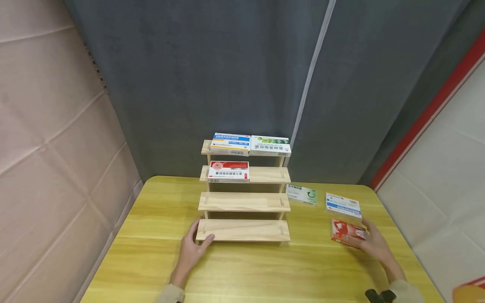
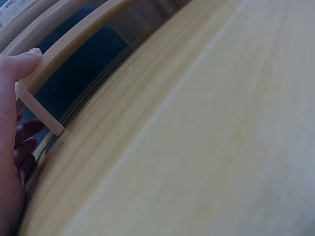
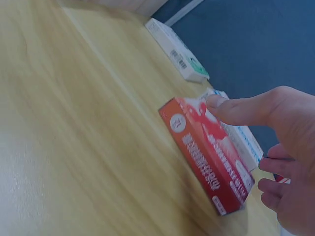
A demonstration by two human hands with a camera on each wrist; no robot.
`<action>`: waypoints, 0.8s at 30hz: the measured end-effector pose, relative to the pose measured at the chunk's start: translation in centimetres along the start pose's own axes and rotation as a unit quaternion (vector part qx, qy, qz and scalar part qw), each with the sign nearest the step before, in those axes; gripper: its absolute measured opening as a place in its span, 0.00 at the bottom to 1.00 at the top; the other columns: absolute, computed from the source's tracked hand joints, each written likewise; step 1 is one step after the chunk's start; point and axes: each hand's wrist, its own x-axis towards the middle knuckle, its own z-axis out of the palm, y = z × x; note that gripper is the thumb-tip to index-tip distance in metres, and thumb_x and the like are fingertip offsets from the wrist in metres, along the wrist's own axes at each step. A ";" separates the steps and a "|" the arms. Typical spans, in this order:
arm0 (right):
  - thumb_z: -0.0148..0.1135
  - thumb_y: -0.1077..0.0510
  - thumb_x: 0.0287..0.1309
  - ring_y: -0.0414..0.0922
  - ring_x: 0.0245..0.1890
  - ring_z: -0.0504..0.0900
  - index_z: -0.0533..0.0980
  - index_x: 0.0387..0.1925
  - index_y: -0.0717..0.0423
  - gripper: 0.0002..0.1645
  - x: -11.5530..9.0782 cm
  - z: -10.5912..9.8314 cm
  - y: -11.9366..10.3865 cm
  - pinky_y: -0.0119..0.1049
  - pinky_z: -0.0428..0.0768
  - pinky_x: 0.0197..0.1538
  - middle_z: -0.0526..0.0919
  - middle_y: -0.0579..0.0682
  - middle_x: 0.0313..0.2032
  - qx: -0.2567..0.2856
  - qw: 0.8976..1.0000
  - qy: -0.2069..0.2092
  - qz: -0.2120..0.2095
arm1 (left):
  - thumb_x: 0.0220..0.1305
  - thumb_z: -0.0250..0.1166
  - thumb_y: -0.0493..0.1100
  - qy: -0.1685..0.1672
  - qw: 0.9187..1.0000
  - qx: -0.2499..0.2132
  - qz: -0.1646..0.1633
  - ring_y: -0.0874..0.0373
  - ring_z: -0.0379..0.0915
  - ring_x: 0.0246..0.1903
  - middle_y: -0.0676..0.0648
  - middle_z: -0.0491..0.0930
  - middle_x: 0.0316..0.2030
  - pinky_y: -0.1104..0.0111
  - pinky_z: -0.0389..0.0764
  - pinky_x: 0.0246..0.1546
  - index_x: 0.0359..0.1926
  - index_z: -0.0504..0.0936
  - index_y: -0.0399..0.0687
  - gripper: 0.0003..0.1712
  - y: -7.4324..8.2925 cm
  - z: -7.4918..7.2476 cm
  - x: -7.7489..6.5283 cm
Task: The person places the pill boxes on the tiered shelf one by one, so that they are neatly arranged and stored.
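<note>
Left hand (image 1: 192,248) grips wooden stand (image 1: 244,230); right hand (image 1: 376,243), half-open, spans red box (image 1: 342,229) near right edge of tabletop (image 1: 265,271), hold unconfirmed. Apparent pickup next calls for secure pinch.

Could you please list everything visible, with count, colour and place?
Table: one, yellow, centre
Stand: one, pale wood, four tiers, on table
Top-left box: one, blue-white, top tier
Top-right box: one, green-white, top tier
Second-tier box: one, red-white, left end
Green box: one, green-white, table, beside stand
Blue box: one, blue-white, table right
Red box: one, red-white, nearer than blue box
Backdrop: one, grey, behind
Side panels: two, pale, either side
Band: one, red, right panel
Unclear object: one, orange, bottom right
Left hand: one, gripping stand's lowest tier
Right hand: one, at red box
Sleeves: two, beige, bottom edge
</note>
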 end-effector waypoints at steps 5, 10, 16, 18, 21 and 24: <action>0.75 0.54 0.54 0.79 0.65 0.60 0.43 0.70 0.86 0.64 0.3 0.5 1.1 0.75 0.64 0.66 0.54 0.87 0.66 0.006 1.000 -0.009 -0.019 | 0.60 0.74 0.40 -0.004 1.000 0.010 0.000 0.36 0.73 0.64 0.29 0.72 0.66 0.56 0.73 0.68 0.73 0.62 0.30 0.46 1.2 -0.4 -0.2; 0.79 0.55 0.49 0.77 0.60 0.67 0.48 0.68 0.88 0.64 0.3 1.0 1.7 0.73 0.71 0.62 0.62 0.87 0.62 -0.007 0.999 0.008 -0.047 | 0.60 0.74 0.40 -0.001 1.000 0.011 0.009 0.36 0.73 0.64 0.29 0.72 0.66 0.51 0.72 0.68 0.73 0.62 0.30 0.45 1.1 -0.3 -0.2; 0.83 0.56 0.42 0.71 0.54 0.76 0.57 0.65 0.87 0.61 0.2 1.4 2.3 0.54 0.81 0.54 0.72 0.83 0.56 -0.029 0.995 0.045 -0.079 | 0.60 0.74 0.40 -0.001 1.000 0.014 0.012 0.36 0.73 0.64 0.29 0.72 0.66 0.51 0.72 0.68 0.73 0.62 0.30 0.46 0.7 -0.3 -0.2; 0.83 0.57 0.42 0.74 0.55 0.74 0.55 0.66 0.88 0.62 0.2 1.4 2.5 0.59 0.80 0.57 0.70 0.85 0.57 -0.023 0.996 0.041 -0.073 | 0.60 0.74 0.40 -0.002 1.000 0.011 0.012 0.36 0.73 0.64 0.29 0.72 0.66 0.52 0.73 0.68 0.73 0.62 0.30 0.46 0.6 -0.3 -0.2; 0.81 0.59 0.44 0.80 0.60 0.67 0.49 0.67 0.90 0.65 0.3 1.3 2.8 0.73 0.71 0.63 0.63 0.89 0.61 -0.003 0.998 0.026 -0.050 | 0.59 0.75 0.40 -0.001 1.000 0.009 0.011 0.36 0.73 0.64 0.30 0.72 0.66 0.51 0.72 0.68 0.73 0.62 0.30 0.46 0.6 -0.3 -0.2; 0.80 0.60 0.46 0.80 0.60 0.67 0.45 0.67 0.90 0.66 0.3 1.3 3.1 0.68 0.75 0.63 0.61 0.89 0.61 0.007 0.999 0.017 -0.031 | 0.59 0.75 0.40 0.001 1.000 0.000 0.006 0.36 0.72 0.65 0.30 0.72 0.67 0.49 0.71 0.68 0.73 0.62 0.30 0.46 0.5 -0.2 -0.1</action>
